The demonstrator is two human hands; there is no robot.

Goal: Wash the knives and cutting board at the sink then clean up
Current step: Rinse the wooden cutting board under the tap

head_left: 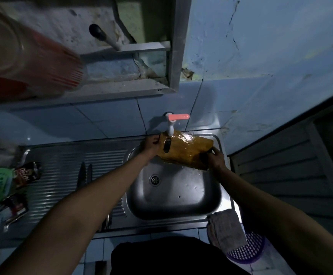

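Wooden cutting board (189,151) at frame centre, under tap (170,126): left hand (150,144) and right hand (216,158) fingers are gripping its ends.

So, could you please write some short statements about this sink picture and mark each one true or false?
1. Both hands hold the wet yellow-brown wooden cutting board under the white tap with the pink lever. True: the left hand grips its left end and the right hand its right end.
2. The cutting board lies flat on the bottom of the steel sink basin. False: it is held up above the basin.
3. Two dark knives lie on the ribbed steel draining surface, left of the basin. True.
4. The grey cloth hangs on the tap. False: it hangs over the sink's front right corner.
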